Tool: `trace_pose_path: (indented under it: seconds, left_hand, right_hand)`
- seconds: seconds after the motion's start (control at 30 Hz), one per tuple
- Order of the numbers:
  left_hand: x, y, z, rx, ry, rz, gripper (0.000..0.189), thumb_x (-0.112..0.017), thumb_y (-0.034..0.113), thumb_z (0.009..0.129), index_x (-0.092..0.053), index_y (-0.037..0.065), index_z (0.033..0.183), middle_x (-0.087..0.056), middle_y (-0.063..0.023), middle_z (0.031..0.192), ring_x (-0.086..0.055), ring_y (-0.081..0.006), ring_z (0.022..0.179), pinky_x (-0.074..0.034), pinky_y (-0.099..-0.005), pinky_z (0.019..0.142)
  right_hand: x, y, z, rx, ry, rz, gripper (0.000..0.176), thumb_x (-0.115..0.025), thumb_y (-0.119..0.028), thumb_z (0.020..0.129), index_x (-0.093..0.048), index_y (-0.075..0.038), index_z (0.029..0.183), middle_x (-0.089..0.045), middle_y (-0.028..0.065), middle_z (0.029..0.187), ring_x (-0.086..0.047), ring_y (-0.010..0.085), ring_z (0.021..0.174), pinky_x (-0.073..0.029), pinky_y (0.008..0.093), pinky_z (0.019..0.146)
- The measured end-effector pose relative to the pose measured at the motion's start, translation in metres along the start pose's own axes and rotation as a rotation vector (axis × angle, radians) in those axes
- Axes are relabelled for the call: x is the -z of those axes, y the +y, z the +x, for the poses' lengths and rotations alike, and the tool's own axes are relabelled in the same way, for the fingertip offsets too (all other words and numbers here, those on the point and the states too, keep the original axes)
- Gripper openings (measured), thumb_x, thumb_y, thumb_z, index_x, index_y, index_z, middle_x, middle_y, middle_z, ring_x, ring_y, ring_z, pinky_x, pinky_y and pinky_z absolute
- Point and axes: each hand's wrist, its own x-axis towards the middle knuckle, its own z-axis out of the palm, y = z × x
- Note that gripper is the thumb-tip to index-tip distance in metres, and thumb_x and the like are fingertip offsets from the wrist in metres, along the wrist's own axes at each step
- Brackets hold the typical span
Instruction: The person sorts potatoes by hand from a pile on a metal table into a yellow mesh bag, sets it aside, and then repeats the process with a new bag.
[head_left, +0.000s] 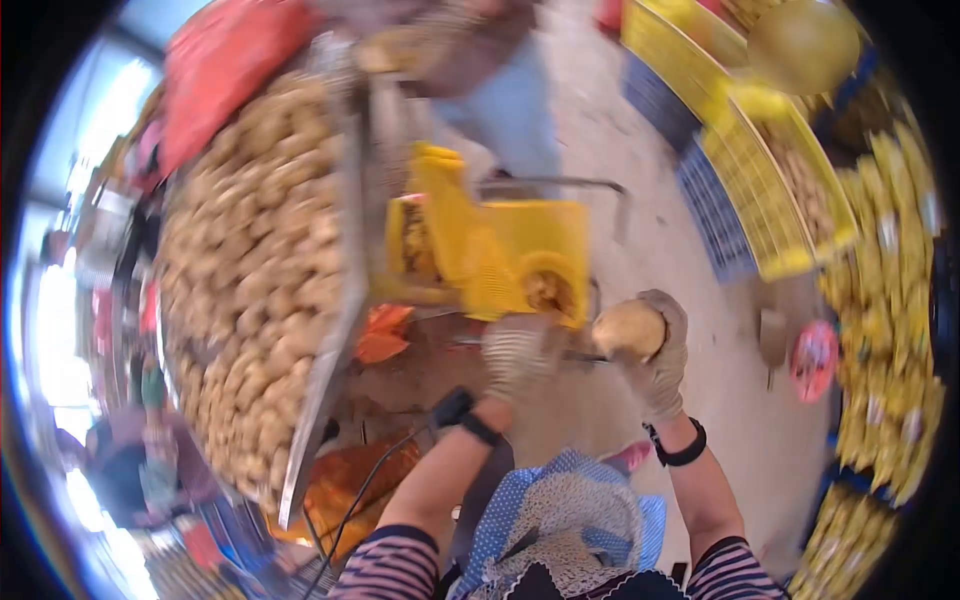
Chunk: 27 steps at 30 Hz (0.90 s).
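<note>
My right hand (668, 358), in a pale work glove, is closed around a large tan potato (630, 330). To its left, my left hand (520, 355), also gloved, is smeared by motion and its fingers do not show clearly. It is right at the lower edge of a yellow mesh bag (482, 265), which hangs over a yellow crate (555, 225). Several potatoes (545, 290) show at the crate's near side. Left of my hands, a heap of potatoes (260, 270) lies on a table with a metal edge (345, 260).
Beyond the yellow crate stands another person (505, 90), with a gloved hand (395, 52) by the table. Yellow and blue crates (745, 185) stand at the upper right, near stacked filled yellow bags (885, 310). A pink basket (815, 360) is on the floor.
</note>
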Motion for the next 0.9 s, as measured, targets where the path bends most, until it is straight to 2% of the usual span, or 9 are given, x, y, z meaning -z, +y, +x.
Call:
trace_pose_path:
  seconds: [0.07, 0.1, 0.17, 0.3, 0.4, 0.63, 0.8, 0.83, 0.9]
  left_hand:
    - [0.027, 0.034, 0.013, 0.125, -0.345, -0.044, 0.04, -0.068, 0.029, 0.079, -0.063, 0.008, 0.113, -0.063, -0.0144, 0.095, -0.061, -0.0335, 0.094, -0.046, -0.046, 0.085]
    - [0.043, 0.044, 0.016, 0.176, -0.529, -0.128, 0.041, -0.068, 0.028, 0.079, -0.062, 0.008, 0.115, -0.063, -0.0152, 0.101, -0.06, -0.0336, 0.1, -0.047, -0.0459, 0.089]
    - [0.072, 0.06, -0.039, -0.053, 0.045, -0.288, 0.038, -0.066, 0.028, 0.082, -0.062, 0.008, 0.114, -0.063, -0.0163, 0.112, -0.059, -0.0347, 0.108, -0.047, -0.0451, 0.094]
    - [0.221, -0.003, -0.142, 0.107, -0.136, -0.596, 0.033, -0.064, 0.025, 0.086, -0.062, 0.006, 0.113, -0.065, -0.0166, 0.113, -0.061, -0.0366, 0.104, -0.046, -0.0446, 0.095]
    - [0.269, -0.049, -0.211, 0.351, -0.19, -0.471, 0.027, -0.063, 0.026, 0.088, -0.067, 0.005, 0.105, -0.068, -0.0183, 0.099, -0.065, -0.035, 0.094, -0.051, -0.043, 0.083]
    - [0.321, -0.094, -0.283, 0.834, 0.248, -0.355, 0.02, -0.064, 0.022, 0.087, -0.07, 0.009, 0.1, -0.069, -0.0188, 0.094, -0.067, -0.0359, 0.09, -0.052, -0.0436, 0.081]
    - [0.314, -0.075, -0.316, 1.266, 0.665, -0.567, 0.021, -0.066, 0.017, 0.091, -0.069, 0.002, 0.105, -0.07, -0.0102, 0.089, -0.063, -0.0165, 0.08, -0.051, -0.0312, 0.076]
    - [0.313, -0.07, -0.317, 1.272, 0.794, -0.709, 0.019, -0.065, 0.013, 0.093, -0.069, -0.001, 0.105, -0.068, -0.0035, 0.089, -0.056, -0.0083, 0.08, -0.048, -0.0251, 0.075]
    - [0.325, -0.064, -0.307, 1.324, 0.855, -0.791, 0.017, -0.062, 0.01, 0.095, -0.068, -0.003, 0.103, -0.067, -0.0015, 0.091, -0.056, -0.0074, 0.081, -0.048, -0.024, 0.074]
  right_hand:
    - [-0.025, -0.002, 0.022, -0.374, -0.068, -0.125, 0.066, -0.079, -0.027, 0.076, -0.047, -0.004, 0.13, -0.052, 0.0178, 0.124, -0.053, 0.0285, 0.116, -0.046, 0.0389, 0.096]
    - [-0.032, 0.007, 0.022, -0.347, -0.148, -0.105, 0.066, -0.079, -0.027, 0.076, -0.047, -0.004, 0.13, -0.052, 0.0178, 0.124, -0.053, 0.0285, 0.116, -0.046, 0.0389, 0.096]
    - [-0.03, 0.026, 0.025, -0.288, -0.22, -0.656, 0.057, -0.075, -0.02, 0.078, -0.051, -0.003, 0.127, -0.053, 0.0172, 0.124, -0.053, 0.0301, 0.115, -0.044, 0.0391, 0.099]
    - [-0.09, -0.075, 0.022, -0.327, -0.354, -0.453, 0.052, -0.072, -0.017, 0.079, -0.053, -0.004, 0.126, -0.055, 0.018, 0.122, -0.053, 0.0318, 0.113, -0.044, 0.0382, 0.098]
    - [-0.119, -0.109, 0.015, -0.316, -0.517, -0.406, 0.046, -0.072, -0.018, 0.079, -0.057, -0.003, 0.12, -0.057, 0.0186, 0.118, -0.055, 0.0319, 0.111, -0.045, 0.039, 0.096]
    - [-0.212, -0.143, 0.024, -0.215, -0.897, -0.314, 0.041, -0.071, -0.026, 0.08, -0.063, -0.003, 0.112, -0.064, 0.0177, 0.11, -0.061, 0.0344, 0.102, -0.048, 0.0415, 0.091]
    - [-0.309, -0.175, 0.031, 0.122, -0.981, -0.182, 0.036, -0.065, -0.029, 0.084, -0.063, -0.007, 0.112, -0.065, 0.0201, 0.102, -0.061, 0.0382, 0.101, -0.049, 0.0438, 0.087]
    - [-0.323, -0.187, 0.032, 0.101, -1.07, -0.268, 0.035, -0.063, -0.028, 0.085, -0.062, -0.007, 0.112, -0.065, 0.0201, 0.102, -0.061, 0.0383, 0.1, -0.049, 0.0447, 0.085]
    - [-0.337, -0.191, 0.045, 0.078, -1.154, -0.393, 0.034, -0.06, -0.028, 0.085, -0.062, -0.008, 0.112, -0.065, 0.0201, 0.103, -0.061, 0.0384, 0.1, -0.049, 0.0456, 0.084]
